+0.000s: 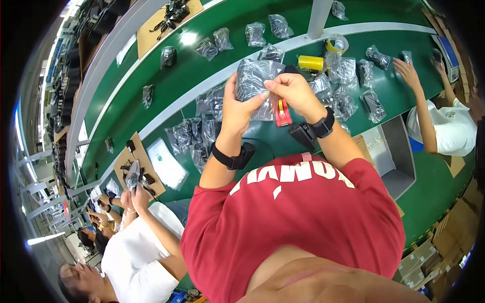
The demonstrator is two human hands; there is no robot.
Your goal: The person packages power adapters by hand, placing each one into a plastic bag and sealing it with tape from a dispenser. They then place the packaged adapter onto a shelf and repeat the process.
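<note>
Green conveyor belt (151,96) runs past me, strewn with bagged parts. Above it I see my left hand (236,108) and right hand (295,93) both pinching one clear crinkled plastic bag holding dark parts (254,81), above a red tape dispenser (282,113).

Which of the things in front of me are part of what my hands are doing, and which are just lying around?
In hand:
clear bag, held by left hand and right hand
red tape dispenser, just beneath

Lying about:
yellow tape roll
clear tape roll
bagged parts on the green belt
</note>
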